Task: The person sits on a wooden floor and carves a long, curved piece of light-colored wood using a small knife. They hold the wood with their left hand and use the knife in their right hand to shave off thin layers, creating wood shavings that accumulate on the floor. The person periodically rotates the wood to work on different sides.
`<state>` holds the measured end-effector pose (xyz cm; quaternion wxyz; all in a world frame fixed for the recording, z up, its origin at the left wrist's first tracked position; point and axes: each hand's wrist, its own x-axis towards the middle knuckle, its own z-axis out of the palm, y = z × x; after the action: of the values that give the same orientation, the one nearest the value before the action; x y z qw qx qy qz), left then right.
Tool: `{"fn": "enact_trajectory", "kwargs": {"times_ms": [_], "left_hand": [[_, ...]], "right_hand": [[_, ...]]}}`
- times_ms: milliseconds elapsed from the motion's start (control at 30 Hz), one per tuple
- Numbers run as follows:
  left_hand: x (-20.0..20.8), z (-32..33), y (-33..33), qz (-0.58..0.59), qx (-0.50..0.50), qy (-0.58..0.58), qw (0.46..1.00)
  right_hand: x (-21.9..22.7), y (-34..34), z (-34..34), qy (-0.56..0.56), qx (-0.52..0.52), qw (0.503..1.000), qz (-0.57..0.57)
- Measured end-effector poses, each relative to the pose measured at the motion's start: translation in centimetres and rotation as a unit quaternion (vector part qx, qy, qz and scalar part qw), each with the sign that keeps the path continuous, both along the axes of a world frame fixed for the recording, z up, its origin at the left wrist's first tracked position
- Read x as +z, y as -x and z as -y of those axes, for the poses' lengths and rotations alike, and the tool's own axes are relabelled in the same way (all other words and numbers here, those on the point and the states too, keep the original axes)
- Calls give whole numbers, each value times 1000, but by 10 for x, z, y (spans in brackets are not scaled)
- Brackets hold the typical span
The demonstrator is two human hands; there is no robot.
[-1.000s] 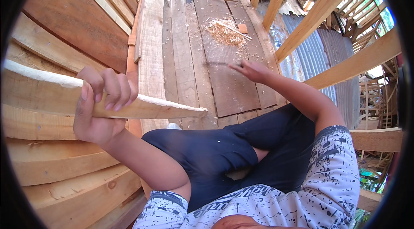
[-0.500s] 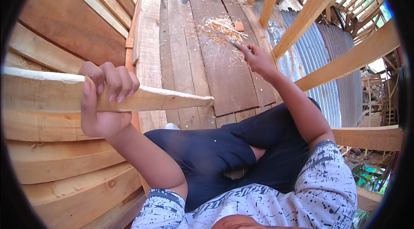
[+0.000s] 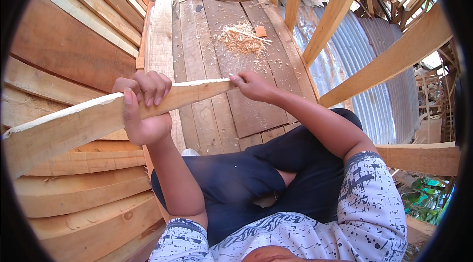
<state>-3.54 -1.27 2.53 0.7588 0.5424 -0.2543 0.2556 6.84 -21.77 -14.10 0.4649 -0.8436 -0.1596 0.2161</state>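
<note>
Currently I watch the left hand [image 3: 140, 124] grip a pale, tapered wooden plank [image 3: 93, 119] pointing toward half-past-two; the right hand [image 3: 257, 86], hold unclear, sits curled at its tip.

L side blocked by stacked boards [image 3: 74, 183]; R side by slanted posts [image 3: 331, 13] w/ gaps btwn. Held plank [image 3: 98, 121] bars part of the way fwd from lap [image 3: 212, 183]; room above floorboards [image 3: 194, 50] btwn plank & low shavings pile [image 3: 241, 42].
</note>
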Motion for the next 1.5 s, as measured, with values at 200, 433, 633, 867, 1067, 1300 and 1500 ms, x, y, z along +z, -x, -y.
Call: {"fn": "enact_trajectory", "kwargs": {"times_ms": [200,433,633,867,1067,1300,1500], "left_hand": [[-2,10,-5,4,62,47,997],[2,12,-7,-20,102,68,992],[-1,0,-5,-27,136,81,987],[0,7,-9,-27,130,88,987],[-4,1,-7,-26,123,88,988],[-4,-3,-6,-29,131,80,988],[-3,0,-11,-7,97,78,992]], "right_hand": [[-26,-11,3,64,4,998,-6],[-31,-8,37,155,24,987,44],[7,0,-11,101,69,992,30],[-20,-24,15,129,68,989,3],[-14,-26,13,144,75,987,6],[7,-17,-4,73,148,985,42],[-48,-46,34,248,92,960,91]]}}
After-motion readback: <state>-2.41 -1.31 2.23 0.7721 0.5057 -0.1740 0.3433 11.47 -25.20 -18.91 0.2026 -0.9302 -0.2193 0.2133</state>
